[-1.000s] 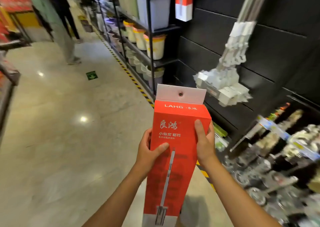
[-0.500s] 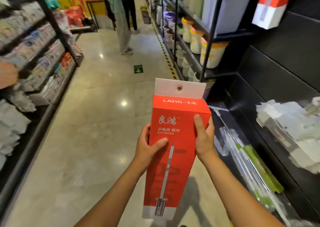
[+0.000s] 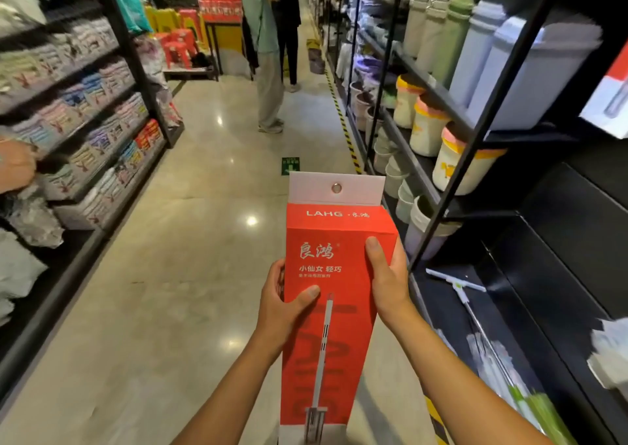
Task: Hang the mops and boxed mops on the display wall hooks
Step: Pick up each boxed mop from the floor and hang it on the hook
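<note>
I hold a tall red boxed mop [image 3: 331, 342] upright in front of me, its white tab with a metal eyelet [image 3: 336, 188] on top. My left hand [image 3: 283, 308] grips its left edge with the thumb across the front. My right hand [image 3: 387, 278] grips its right edge. Another red and white boxed mop [image 3: 608, 104] hangs on the black display wall [image 3: 577, 227] at the far right. A white mop head [image 3: 610, 356] shows at the right edge, and packaged mops [image 3: 492, 353] lie along the wall's base.
A black rack [image 3: 452, 159] with bins and buckets runs along the right. Shelves of folded cloths [image 3: 85, 131] line the left, with someone's hand [image 3: 15, 165] at the left edge. Two people [image 3: 268, 53] stand down the polished aisle by red stools.
My view has swung left, away from the display wall and down the aisle. The hanging mops slid off to the right edge. Both hands keep the same hold on the box.
</note>
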A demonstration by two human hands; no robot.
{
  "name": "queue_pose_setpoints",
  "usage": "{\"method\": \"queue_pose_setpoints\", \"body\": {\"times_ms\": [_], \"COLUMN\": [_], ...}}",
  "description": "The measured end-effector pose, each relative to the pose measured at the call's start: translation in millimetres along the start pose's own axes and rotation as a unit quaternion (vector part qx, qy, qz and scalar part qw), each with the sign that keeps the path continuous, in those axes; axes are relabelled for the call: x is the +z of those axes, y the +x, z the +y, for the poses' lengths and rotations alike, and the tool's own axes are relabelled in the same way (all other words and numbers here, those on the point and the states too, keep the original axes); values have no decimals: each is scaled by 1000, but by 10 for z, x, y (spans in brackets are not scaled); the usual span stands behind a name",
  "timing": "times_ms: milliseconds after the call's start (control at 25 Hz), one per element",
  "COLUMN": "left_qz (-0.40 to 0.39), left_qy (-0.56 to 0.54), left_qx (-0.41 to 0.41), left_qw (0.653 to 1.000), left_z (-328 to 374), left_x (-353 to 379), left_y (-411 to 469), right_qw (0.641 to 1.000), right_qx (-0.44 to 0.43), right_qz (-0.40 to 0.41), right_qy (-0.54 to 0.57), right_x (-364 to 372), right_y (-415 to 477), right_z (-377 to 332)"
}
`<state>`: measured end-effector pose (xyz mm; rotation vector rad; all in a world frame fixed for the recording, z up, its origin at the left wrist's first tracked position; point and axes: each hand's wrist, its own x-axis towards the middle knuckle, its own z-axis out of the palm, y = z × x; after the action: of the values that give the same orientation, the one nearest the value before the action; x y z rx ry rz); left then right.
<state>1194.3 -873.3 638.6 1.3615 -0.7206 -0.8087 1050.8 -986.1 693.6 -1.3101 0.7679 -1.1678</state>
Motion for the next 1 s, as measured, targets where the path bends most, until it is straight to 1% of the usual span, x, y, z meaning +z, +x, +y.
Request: {"method": "queue_pose_setpoints", "body": {"times_ms": [80, 200, 320, 480, 720, 840, 1000], "left_qz": [-32, -92, -148, -207, -271, -304, -366], "left_qy": [-5, 3, 6, -6, -32, -50, -83], "left_qx": [2, -3, -7, -9, 2, 10, 10], "left_qw": [999, 996, 989, 978, 962, 951, 927], "left_z": [16, 36, 4, -52, 71, 204, 405], "left_x": [94, 385, 889, 1717, 2953, 3534, 4373], "left_y": [509, 1144, 1728, 2389, 3205, 3512, 3965], "right_qw": [999, 995, 985, 972, 951, 937, 913], "right_qx": [-5, -3, -28, -53, -85, -117, -159], "right_qz": [37, 96, 168, 228, 293, 320, 359], "right_qy": [-16, -22, -28, -36, -54, -75, -109], "right_x": [14, -186, -572, -1170, -2005, -2358, -2852], "right_y": [403, 899, 1374, 2014, 2877, 3168, 3620], "right_z": [33, 124, 239, 299, -26, -287, -648]}}
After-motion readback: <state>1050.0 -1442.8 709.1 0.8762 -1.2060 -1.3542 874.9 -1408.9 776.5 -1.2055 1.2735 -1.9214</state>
